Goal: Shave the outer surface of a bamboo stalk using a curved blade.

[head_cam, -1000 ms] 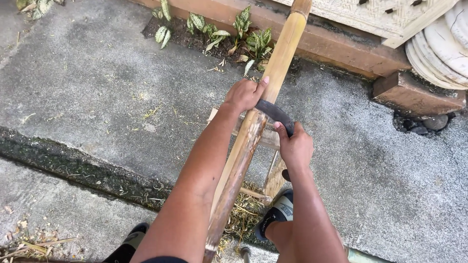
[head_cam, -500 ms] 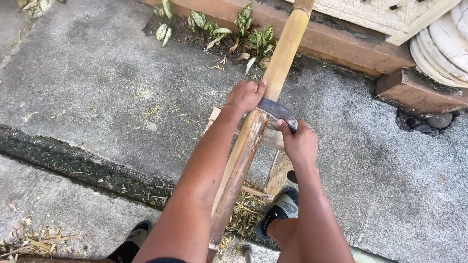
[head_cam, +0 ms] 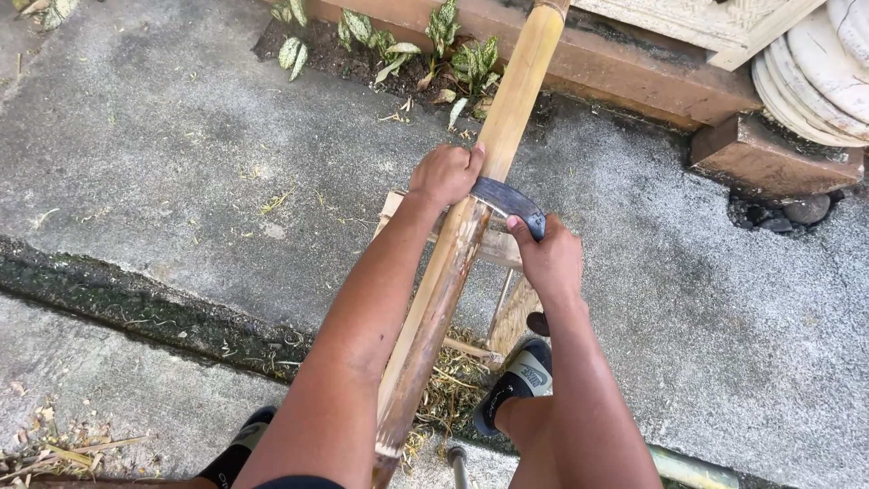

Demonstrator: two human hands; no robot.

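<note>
In the head view, a long bamboo pole (head_cam: pixel 471 217) runs slantwise from the near bottom centre up to the far top right, resting across a small wooden stand (head_cam: pixel 502 272) on the rough concrete ground (head_cam: pixel 154 154). A curved dark blade (head_cam: pixel 509 201) lies across the pole at about its middle. The left hand (head_cam: pixel 444 174) is closed on the blade's left end, on the left side of the pole, with its thumb pointing up against the bamboo. The right hand (head_cam: pixel 546 258) is wrapped tight around the blade's right end, just right of the pole and a little nearer. Below the blade the pole looks pale and scraped; beyond it the skin is yellow-green and smooth. Dry shavings (head_cam: pixel 453 380) lie under the stand. A foot in a dark sandal (head_cam: pixel 518 380) stands just right of the pole's near part. Far off, leafy plants (head_cam: pixel 398 41) grow beside a brown wooden beam (head_cam: pixel 634 77), and stacked pale discs (head_cam: pixel 815 72) sit at the far right.
</note>
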